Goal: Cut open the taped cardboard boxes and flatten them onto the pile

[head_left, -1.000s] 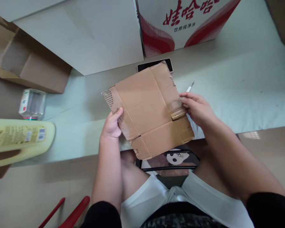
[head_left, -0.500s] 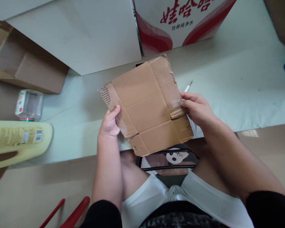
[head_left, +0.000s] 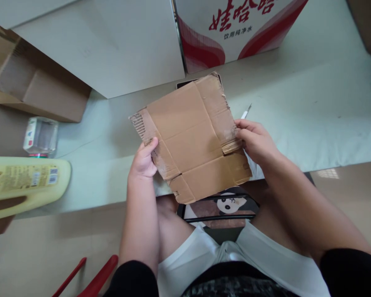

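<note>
A creased brown piece of cardboard (head_left: 185, 136) with torn, ragged edges is held up at a tilt above the table's front edge. My left hand (head_left: 144, 160) grips its left edge, thumb on top and the other fingers mostly hidden behind. At the right edge my right hand (head_left: 255, 139) pinches it between thumb and fingers. Just beyond my right hand lies a thin white tool with a pointed metal tip (head_left: 246, 111), its lower end hidden. Behind the cardboard's far edge, part of a dark flat object with a pale rim (head_left: 183, 84) shows on the table.
The table (head_left: 315, 119) has a pale green cover. A white box (head_left: 111, 49) and a red-and-white water carton (head_left: 231, 37) stand at the back. To the left are an open cardboard box (head_left: 49, 90), a clear bottle (head_left: 41, 136) and a large yellow bottle (head_left: 34, 181).
The cardboard and both hands stay nearly still. The view has shifted very slightly, and a little more of the dark flat object shows behind the cardboard.
</note>
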Tool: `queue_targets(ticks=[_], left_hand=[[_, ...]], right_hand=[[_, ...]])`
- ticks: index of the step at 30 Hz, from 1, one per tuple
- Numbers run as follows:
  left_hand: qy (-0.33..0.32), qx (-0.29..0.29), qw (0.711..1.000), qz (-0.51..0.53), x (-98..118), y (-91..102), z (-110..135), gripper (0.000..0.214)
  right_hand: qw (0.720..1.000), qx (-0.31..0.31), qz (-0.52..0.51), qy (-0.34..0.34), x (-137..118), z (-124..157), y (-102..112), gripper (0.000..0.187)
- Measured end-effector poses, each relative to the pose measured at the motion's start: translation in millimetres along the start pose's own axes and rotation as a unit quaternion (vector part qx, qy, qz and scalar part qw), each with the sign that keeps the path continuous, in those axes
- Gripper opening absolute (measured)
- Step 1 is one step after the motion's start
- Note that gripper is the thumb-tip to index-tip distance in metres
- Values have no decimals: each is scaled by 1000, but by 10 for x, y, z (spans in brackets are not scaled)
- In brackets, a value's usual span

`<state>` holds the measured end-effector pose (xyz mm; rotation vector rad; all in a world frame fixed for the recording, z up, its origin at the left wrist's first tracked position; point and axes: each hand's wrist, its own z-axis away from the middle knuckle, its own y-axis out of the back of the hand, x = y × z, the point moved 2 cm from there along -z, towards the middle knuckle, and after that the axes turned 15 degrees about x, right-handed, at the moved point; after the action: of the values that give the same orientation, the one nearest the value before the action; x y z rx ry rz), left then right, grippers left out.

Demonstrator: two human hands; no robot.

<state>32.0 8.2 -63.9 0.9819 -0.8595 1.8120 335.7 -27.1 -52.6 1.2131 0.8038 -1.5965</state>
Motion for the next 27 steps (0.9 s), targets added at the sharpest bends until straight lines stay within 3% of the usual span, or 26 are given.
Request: queue_targets(ticks=[10,13,17,22,24,27], left_hand=[[0,3,1000,4,22,13,9,23],[2,-5,1000,-5,17,21,7,23],[-1,-8,1000,-6,26,49,-9,25],[-45,48,994,88,126,62,-23,22],[-51,71,988,125,168,46,-23,27],[-41,84,985,144,183,25,-41,29]], right_hand=[[996,-81,-10,25,51,-10,12,32],[997,-65,-5,33,40,3,-11,29],[999,17,-2,32,57,-28,23,29],[995,98,-29,13,85,-147,186,35],[995,89,-52,6,83,-162,178,34],[998,19,-53,-27,108,-86,35,34]])
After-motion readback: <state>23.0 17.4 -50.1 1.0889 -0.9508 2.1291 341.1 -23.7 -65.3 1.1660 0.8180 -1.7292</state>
